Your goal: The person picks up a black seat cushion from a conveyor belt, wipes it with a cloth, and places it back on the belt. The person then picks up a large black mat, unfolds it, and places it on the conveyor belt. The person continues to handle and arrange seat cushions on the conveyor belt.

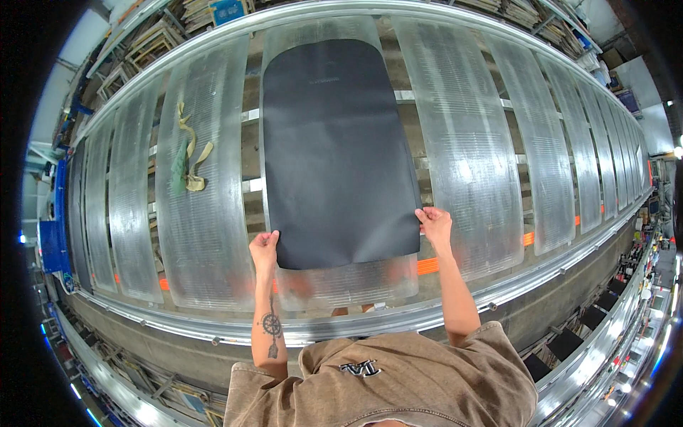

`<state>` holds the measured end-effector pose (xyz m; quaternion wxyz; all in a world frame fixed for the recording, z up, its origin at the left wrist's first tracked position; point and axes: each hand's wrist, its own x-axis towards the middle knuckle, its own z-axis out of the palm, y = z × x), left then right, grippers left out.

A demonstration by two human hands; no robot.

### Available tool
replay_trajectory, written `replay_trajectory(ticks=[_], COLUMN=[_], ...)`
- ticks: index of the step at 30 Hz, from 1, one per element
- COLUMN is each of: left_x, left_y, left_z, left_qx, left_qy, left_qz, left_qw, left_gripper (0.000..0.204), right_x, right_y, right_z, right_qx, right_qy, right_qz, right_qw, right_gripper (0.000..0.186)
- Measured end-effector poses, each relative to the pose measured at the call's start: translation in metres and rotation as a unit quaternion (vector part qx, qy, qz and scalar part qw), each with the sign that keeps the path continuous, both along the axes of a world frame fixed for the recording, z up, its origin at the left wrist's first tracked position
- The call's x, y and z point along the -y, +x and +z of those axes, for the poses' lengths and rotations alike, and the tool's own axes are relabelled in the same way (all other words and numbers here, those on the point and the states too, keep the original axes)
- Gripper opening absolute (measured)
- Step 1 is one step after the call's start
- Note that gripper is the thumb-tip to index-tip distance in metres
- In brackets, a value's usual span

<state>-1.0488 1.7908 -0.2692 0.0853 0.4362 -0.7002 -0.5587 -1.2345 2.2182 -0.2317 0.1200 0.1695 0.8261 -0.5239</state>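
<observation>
- Brown T-shirt (398,381) cloth, with a small dark emblem on it, is filling the lower edge, and both bare forearms are reaching from it across a metal rail (334,329).
- Left hand (265,249) is pinching the left edge of a black sheet (341,156) near its near corner, thumb and fingers closed together.
- Right hand (435,226) is gripping the sheet's right edge above its near corner, thumb and fingertips also closed on it.
- Between the hands, the sheet is lying mostly flat, its rounded end pointing away from the person.
- Underneath, a translucent ribbed panel (341,288) is showing past the sheet's near edge.
- On a neighbouring panel (206,242) to the left, a pale strap (191,144) is lying twisted beside a green piece (178,169).
- More panels (469,156) are stretching off to the right in a row.
</observation>
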Motion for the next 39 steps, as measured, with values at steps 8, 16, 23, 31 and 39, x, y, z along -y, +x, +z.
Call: replay_trajectory(ticks=[8,16,23,31,39], left_x=[0.001,-0.004,-0.002,-0.008,-0.003], left_y=[0.009,0.027,0.028,0.038,0.028], left_z=[-0.007,0.027,-0.002,-0.005,-0.013], left_qx=[0.006,0.056,0.051,-0.036,0.005], left_qy=[0.118,0.179,0.082,0.086,0.059], left_qz=[0.041,-0.034,-0.034,-0.05,-0.093], left_qw=[0.992,0.982,0.995,0.994,0.994], left_gripper=[0.022,0.018,0.023,0.023,0.021], right_x=[-0.002,-0.045,-0.026,-0.03,-0.025], right_y=[0.005,0.018,0.011,0.024,0.013], right_z=[0.001,-0.029,-0.045,-0.051,-0.036], right_qx=[-0.003,0.159,-0.016,-0.068,-0.001], right_qy=[0.064,-0.008,0.118,0.045,0.115], right_qz=[0.055,0.132,0.151,0.129,0.143], right_qw=[0.996,0.978,0.981,0.988,0.983], right_gripper=[0.037,0.03,0.042,0.041,0.04])
